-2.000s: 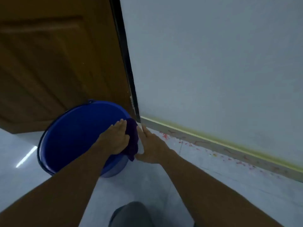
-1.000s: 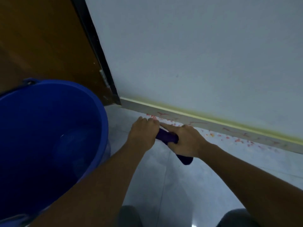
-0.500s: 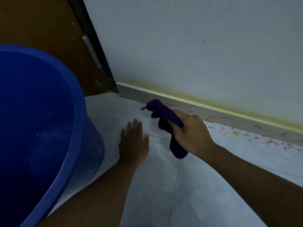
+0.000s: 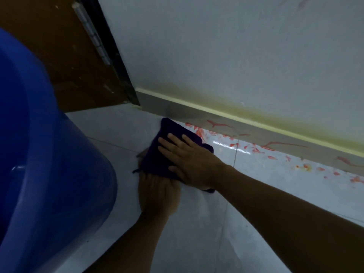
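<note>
The right hand [image 4: 189,160], no longer bunching the purple cloth [image 4: 152,162], is pressing it flat, fingers spread straight. At the cloth's 6 o'clock, the left hand [image 4: 157,196] is resting, its fingers hiding underneath.

wall [image 4: 236,46]: plain, pale grey-white, with a yellowish discolouration along its lower edge. skirting board [image 4: 163,104]: grey, topped by a pale yellow strip [image 4: 197,105], running along the wall base to the door frame [image 4: 110,46]. door frame: dark. door [image 4: 49,56]: brown wood, scuffed, with a metal hinge [image 4: 92,34] at its edge. floor [image 4: 197,233]: light grey tiles with thin joints [image 4: 235,154]; red marks [image 4: 254,149] lie on floor and skirting board. lighting: dim, one bright glare [image 4: 230,145] on the tiles.
</note>
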A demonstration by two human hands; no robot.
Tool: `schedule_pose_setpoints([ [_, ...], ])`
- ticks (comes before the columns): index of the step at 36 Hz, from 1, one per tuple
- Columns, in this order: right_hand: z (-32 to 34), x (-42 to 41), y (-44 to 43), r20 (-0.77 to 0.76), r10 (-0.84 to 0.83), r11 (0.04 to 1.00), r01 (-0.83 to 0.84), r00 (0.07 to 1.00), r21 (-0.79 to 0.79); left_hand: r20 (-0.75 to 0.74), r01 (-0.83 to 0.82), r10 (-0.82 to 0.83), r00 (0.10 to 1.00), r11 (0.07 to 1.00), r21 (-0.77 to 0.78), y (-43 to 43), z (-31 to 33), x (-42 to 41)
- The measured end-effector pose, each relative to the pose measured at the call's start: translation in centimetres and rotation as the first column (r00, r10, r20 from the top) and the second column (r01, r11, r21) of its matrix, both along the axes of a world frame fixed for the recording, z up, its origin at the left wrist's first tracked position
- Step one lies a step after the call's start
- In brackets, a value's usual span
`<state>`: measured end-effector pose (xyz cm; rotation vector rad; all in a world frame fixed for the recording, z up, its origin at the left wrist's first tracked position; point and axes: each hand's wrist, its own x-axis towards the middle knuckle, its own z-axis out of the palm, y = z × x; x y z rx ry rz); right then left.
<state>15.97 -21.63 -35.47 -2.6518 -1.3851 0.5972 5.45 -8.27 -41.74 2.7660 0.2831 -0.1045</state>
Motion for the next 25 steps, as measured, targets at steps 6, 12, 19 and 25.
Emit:
schedule_pose_setpoints([
  [6, -2.6, 2.2, 0.2, 0.013, -0.080, 0.996, 0.079, 0.997, 0.045, 0.128, 0.025, -0.044, 0.991, 0.988, 0.150, -0.2, 0.1, 0.2],
  [12, -2.2, 1.8, -0.4, 0.042, -0.284, 0.956, 0.279, 0.958, 0.090, 0.009, 0.023, -0.025, 1.000, 0.977, 0.211, -0.3, 0.7, 0.5],
  [19, -2.8, -4.6, -12.9, 0.057, -0.632, 0.775, 0.631, 0.773, 0.032, 0.030, 0.038, -0.045, 0.999, 0.980, 0.193, -0.2, 0.6, 0.6],
  [25, -2.9, -7.6, -14.8, 0.126, -0.768, 0.634, 0.774, 0.628, 0.004, 0.021, 0.042, -0.048, 0.999, 0.978, 0.204, -0.3, 0.2, 0.5],
])
